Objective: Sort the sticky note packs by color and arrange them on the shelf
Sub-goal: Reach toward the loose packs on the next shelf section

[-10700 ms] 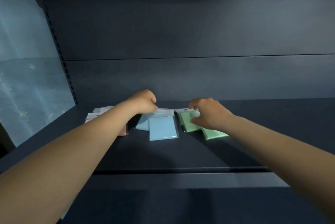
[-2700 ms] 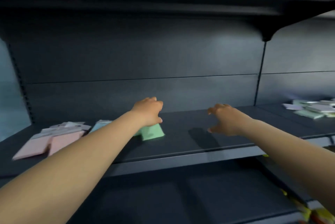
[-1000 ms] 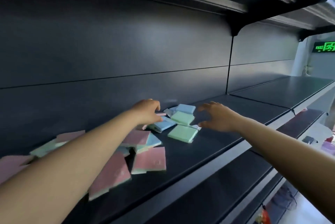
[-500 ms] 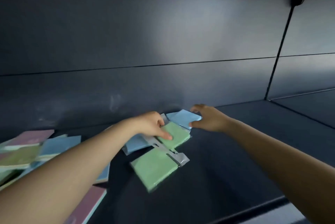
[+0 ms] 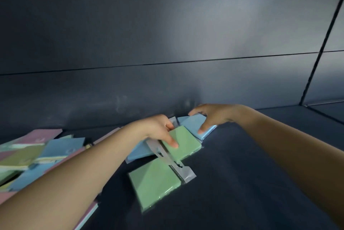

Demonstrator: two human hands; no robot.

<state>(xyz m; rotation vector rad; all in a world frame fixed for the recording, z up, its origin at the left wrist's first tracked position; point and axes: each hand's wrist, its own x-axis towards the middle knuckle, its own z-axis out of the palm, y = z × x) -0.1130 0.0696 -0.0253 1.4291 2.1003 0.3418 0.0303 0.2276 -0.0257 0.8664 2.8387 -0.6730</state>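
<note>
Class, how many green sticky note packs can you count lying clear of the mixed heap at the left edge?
2. One green sticky note pack lies under the left hand; the other lies nearer the camera. More may hide in that heap.

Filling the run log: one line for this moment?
left hand grips green sticky note pack | right hand grips blue sticky note pack
</note>
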